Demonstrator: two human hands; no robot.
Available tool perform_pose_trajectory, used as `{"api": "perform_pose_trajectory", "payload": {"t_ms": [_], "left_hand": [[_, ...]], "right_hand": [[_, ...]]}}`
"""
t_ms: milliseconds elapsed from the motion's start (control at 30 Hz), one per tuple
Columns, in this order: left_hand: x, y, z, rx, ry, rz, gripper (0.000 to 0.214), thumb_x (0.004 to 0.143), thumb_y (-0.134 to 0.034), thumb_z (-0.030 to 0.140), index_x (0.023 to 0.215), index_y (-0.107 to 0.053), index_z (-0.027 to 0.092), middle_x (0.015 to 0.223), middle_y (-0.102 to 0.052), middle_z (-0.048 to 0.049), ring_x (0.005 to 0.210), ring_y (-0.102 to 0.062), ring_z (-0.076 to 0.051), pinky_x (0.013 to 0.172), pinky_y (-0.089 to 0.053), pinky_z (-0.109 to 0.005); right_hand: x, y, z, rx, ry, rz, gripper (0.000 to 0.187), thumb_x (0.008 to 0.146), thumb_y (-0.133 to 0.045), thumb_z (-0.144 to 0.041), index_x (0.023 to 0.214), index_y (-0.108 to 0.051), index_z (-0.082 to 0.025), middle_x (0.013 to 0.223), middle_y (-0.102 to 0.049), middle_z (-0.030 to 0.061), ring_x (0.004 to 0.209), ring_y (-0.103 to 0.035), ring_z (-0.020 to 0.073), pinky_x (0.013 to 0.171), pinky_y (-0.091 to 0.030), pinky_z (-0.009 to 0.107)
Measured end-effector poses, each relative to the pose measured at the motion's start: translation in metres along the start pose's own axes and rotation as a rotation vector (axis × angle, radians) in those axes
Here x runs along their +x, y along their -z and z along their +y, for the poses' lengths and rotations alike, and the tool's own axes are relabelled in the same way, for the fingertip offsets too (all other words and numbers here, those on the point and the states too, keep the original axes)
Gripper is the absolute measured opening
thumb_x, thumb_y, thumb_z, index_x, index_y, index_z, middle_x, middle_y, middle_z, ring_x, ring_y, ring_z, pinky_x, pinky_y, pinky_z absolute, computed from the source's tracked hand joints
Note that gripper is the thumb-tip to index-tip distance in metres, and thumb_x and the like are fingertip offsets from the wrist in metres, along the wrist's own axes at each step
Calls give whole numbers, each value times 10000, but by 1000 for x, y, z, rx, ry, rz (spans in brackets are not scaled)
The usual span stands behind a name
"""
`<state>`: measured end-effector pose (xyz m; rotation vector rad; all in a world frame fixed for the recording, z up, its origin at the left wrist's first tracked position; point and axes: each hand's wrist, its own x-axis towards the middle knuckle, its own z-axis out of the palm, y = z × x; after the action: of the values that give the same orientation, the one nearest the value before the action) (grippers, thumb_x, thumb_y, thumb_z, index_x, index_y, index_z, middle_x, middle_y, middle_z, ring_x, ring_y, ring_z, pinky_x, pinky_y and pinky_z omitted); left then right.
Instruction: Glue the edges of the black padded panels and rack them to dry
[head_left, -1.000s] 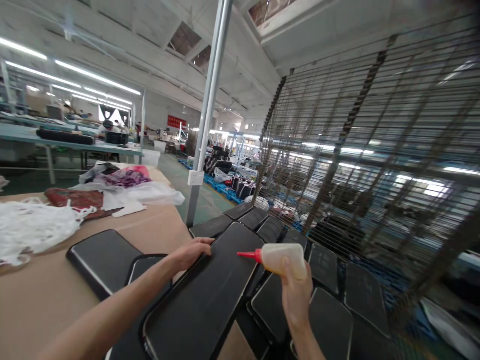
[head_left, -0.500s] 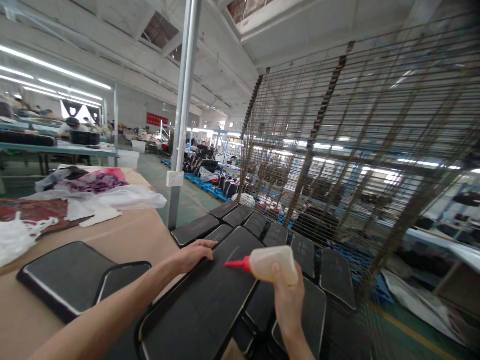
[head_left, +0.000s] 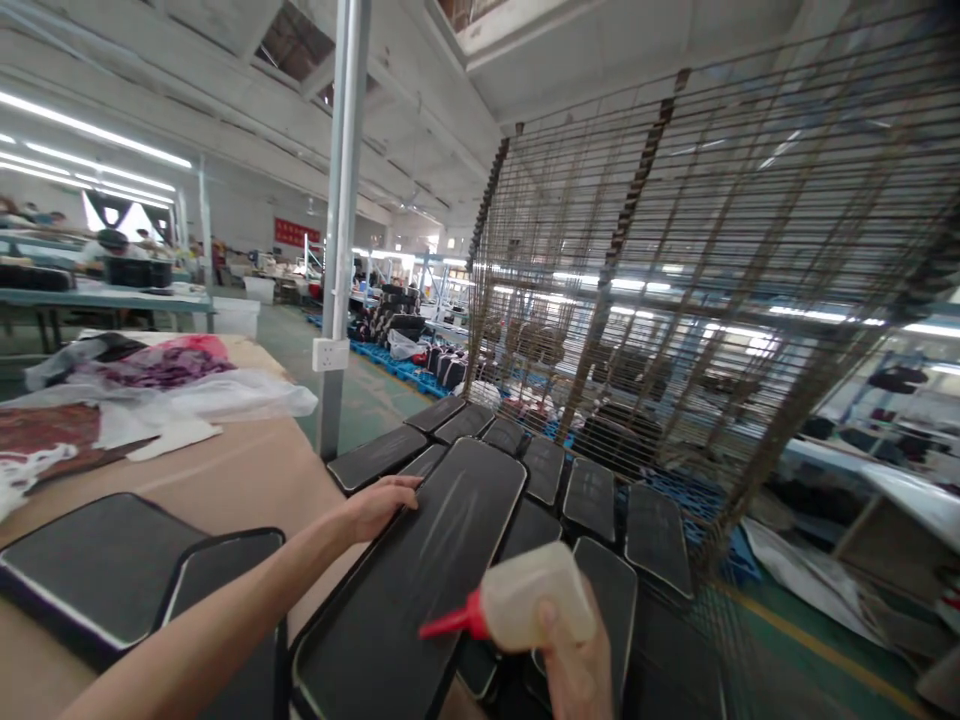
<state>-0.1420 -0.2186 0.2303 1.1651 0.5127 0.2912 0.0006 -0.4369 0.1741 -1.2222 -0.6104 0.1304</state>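
A long black panel with rounded corners and a pale edge line [head_left: 420, 540] lies in front of me, with whitish streaks on its surface. My left hand [head_left: 384, 503] grips its left edge, fingertips on top and thumb out of sight. In my right hand [head_left: 577, 640] is a translucent squeeze bottle [head_left: 532, 597] with a red nozzle, tilted so the tip points left over the panel's lower half. Whether the tip touches the surface I cannot tell. More black panels [head_left: 589, 495] of similar shape lie beyond and to the right.
To the left, a brown-topped table [head_left: 247, 450] bears two black panels [head_left: 97, 560] and plastic bags with cloth [head_left: 172, 375]. A metal post [head_left: 341, 200] with a socket box [head_left: 330, 354] stands ahead. Wire racks [head_left: 675, 250] rise at the right. A person [head_left: 112, 245] sits far left.
My right hand has brought the bottle down and towards me along the panel, its nozzle now lower left. My left hand keeps its grip on the edge. The view has shifted slightly right.
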Motion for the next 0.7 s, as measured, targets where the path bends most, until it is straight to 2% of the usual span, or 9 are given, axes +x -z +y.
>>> {"api": "perform_pose_trajectory", "payload": {"t_ms": [67,167,267,333,400,467,633,700], "left_hand": [[3,2,-2,-5,-10,-38,534,478,-538,98,1008,-586,141,762,-680,-36,685,-634,-212,650,-502,-338],[6,-1,-4,-2,-21,-47,517,488,-535,87,998,-590,145,790,-682,-36,700,-636,-206,672,-502,-333],[8,-7,-5,-19,-29,-64,524,493,-537,84,1011,-585,150,807,-683,-31,730,-638,-205,692,-501,-328],[9,-7,-6,-26,-27,-46,538,493,-543,82,1025,-576,151,812,-683,-27,738,-640,-201,703,-500,-319],[10,-3,-8,-20,-19,-1,544,497,-553,85,1036,-565,155,814,-683,-20,730,-642,-193,698,-502,-305],[10,3,-9,-4,-15,45,545,511,-567,92,1051,-551,161,822,-680,-13,728,-644,-186,693,-507,-292],[20,10,-10,17,46,118,587,554,-610,135,1125,-485,185,836,-670,-8,712,-650,-195,675,-525,-311],[32,6,-13,21,68,165,588,559,-608,131,1128,-472,188,797,-666,-5,680,-650,-194,641,-530,-309]], "right_hand": [[-9,-5,0,-12,2,-44,638,607,-669,-480,1127,-494,-152,977,-593,97,859,-561,245,729,-450,342],[11,-13,-11,-65,69,104,591,679,-622,-448,1171,-449,-170,1015,-570,78,880,-544,216,777,-430,346],[29,-22,-17,-83,105,149,566,696,-623,-419,1172,-428,-184,1050,-538,63,909,-525,198,820,-414,346],[21,-29,-14,-93,89,74,559,663,-653,-422,1122,-463,-165,1007,-558,67,885,-540,206,782,-438,333],[5,-36,-10,-79,58,-71,572,623,-673,-445,1078,-492,-150,959,-583,74,854,-561,219,725,-465,315],[-4,-41,-8,-2,33,-196,634,627,-662,-464,1142,-439,-169,1005,-570,71,861,-559,211,717,-469,303],[19,-35,-11,-19,81,53,574,696,-638,-385,1170,-381,-189,1067,-540,61,941,-530,189,835,-420,313],[18,-26,-6,-20,56,-5,571,677,-648,-398,1145,-403,-181,1006,-570,60,872,-554,189,771,-452,307]]}}
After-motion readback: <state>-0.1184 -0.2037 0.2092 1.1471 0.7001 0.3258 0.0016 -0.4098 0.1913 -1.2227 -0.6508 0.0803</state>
